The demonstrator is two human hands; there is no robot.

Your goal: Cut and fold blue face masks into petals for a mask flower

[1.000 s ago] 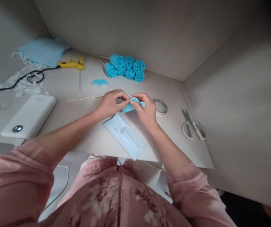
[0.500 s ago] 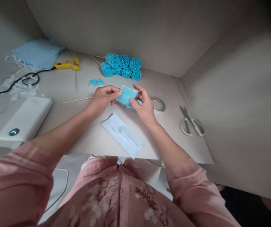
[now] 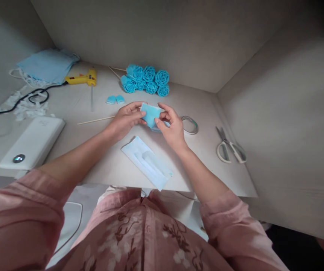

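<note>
A small blue piece of mask fabric [image 3: 151, 114] is held up between my two hands above the table. My left hand [image 3: 129, 119] pinches its left side between thumb and fingers. On the right side, my right hand [image 3: 171, 123] grips the same piece with its thumb in front and its fingers curled behind. Below it, partly hidden by the right hand, is more light blue fabric [image 3: 156, 129]. A long strip of pale blue mask fabric [image 3: 147, 162] lies near the table's front edge. Two small folded blue pieces [image 3: 115, 99] rest beyond my left hand.
Blue fabric roses [image 3: 150, 81] lie at the back beside a yellow glue gun [image 3: 85, 78] and stacked masks [image 3: 47, 66]. Scissors [image 3: 228, 146] and a tape roll [image 3: 190, 125] are at right. A power bank [image 3: 33, 142], white scraps [image 3: 29, 107] and a wooden stick [image 3: 95, 120] are left.
The blue piece has turned so its top edge is more level. My left hand has shifted slightly right and lower along its side. Both hands keep hold.
</note>
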